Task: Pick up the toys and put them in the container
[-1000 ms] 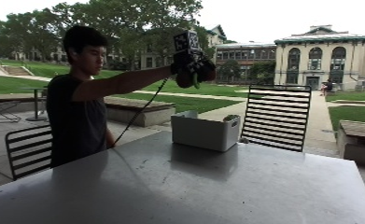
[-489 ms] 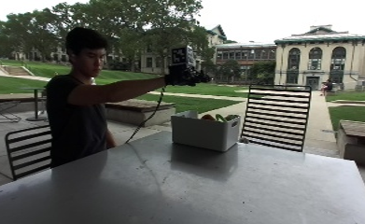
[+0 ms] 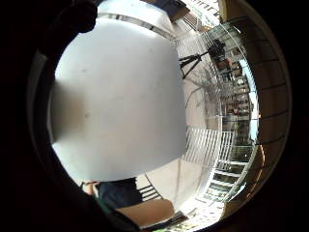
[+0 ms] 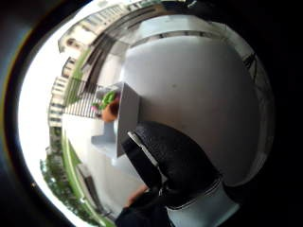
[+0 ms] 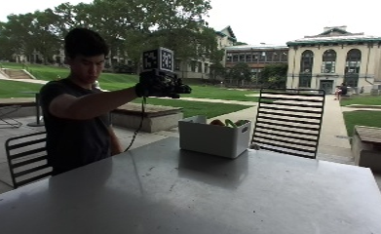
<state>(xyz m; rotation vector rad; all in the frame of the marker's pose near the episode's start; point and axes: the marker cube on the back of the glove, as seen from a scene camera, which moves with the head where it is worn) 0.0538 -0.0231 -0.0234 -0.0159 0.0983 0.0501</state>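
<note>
The right hand [image 5: 161,85] in its black glove hangs high in the air, well above the surface [image 5: 196,195]. It is up at about ten o'clock from the container [image 5: 215,137]. The grip looks loosely curled and holds nothing that shows.

The container is a white box with straight walls. It stands near the far edge of the surface, just in front of a black chair [image 5: 287,122]. The toys [image 4: 109,105] lie inside it. One looks green and one looks orange, and they peek over the rim. No other toy shows on the surface, so the job looks about done.

The toys look small and light, like play food. They are likely smooth, so they could slip. A hand should take one around its middle. The box looks stiff and light, best held by its rim.
</note>
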